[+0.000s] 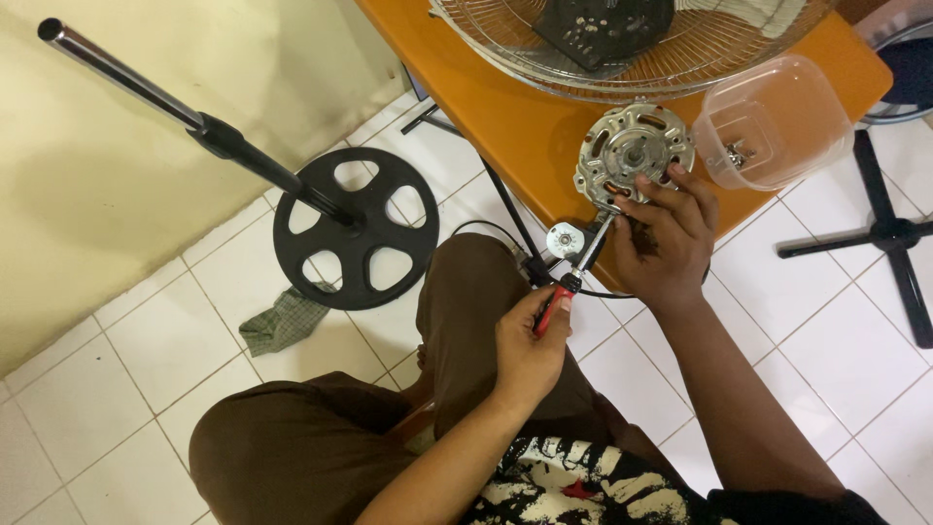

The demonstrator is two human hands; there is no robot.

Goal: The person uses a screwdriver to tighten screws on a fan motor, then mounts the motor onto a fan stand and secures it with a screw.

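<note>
Beside the clear tub (pixel 777 122), left hand (pixel 530 340) clasps pliers (pixel 573 272), right hand (pixel 666 238) clamps motor (pixel 634 156).

fan motor (pixel 634 156) on table (pixel 505 117), tub (pixel 777 122) right of it

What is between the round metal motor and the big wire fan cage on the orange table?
Nothing. In the head view, only bare orange table lies between the motor and the wire fan cage. The right hand touches the motor's near side.
</note>
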